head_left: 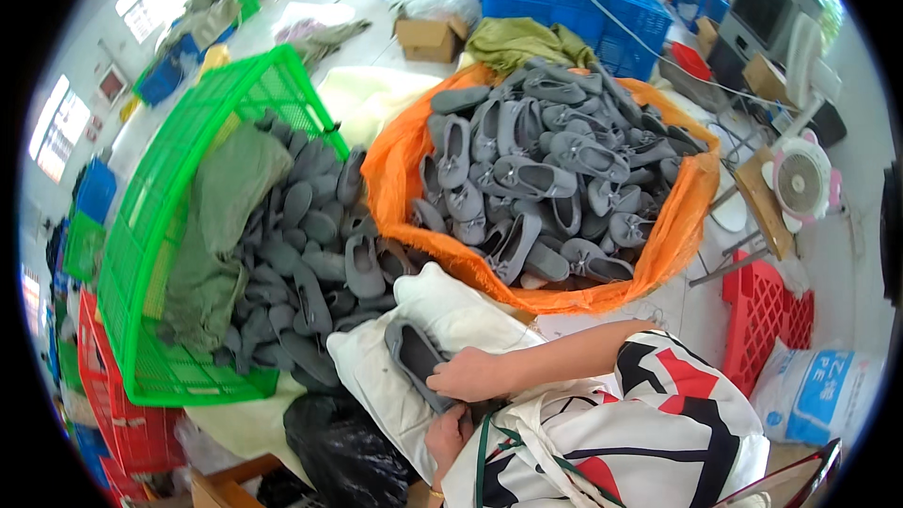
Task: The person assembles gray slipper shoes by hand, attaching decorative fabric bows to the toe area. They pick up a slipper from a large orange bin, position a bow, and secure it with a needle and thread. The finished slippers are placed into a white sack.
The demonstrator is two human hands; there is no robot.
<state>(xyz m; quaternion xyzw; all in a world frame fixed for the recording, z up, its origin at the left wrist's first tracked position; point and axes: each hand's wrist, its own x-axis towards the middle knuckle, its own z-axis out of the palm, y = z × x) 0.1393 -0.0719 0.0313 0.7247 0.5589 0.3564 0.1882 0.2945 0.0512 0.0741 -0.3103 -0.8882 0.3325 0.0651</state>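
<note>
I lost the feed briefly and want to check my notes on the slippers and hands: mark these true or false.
1. The right hand rests on a grey slipper. True.
2. The orange bag holds red slippers. False: they are grey slippers with bows.
3. The green crate lies tipped, with grey slippers spilling from it. True.
4. The left hand holds a pair of scissors. False: no scissors show; it is at the lower end of the slipper.
5. The slipper lies on white cloth. True.

The right hand (467, 376) lies palm down, fingers curled, forearm bare; the left hand (446, 435) sits just below it.
</note>
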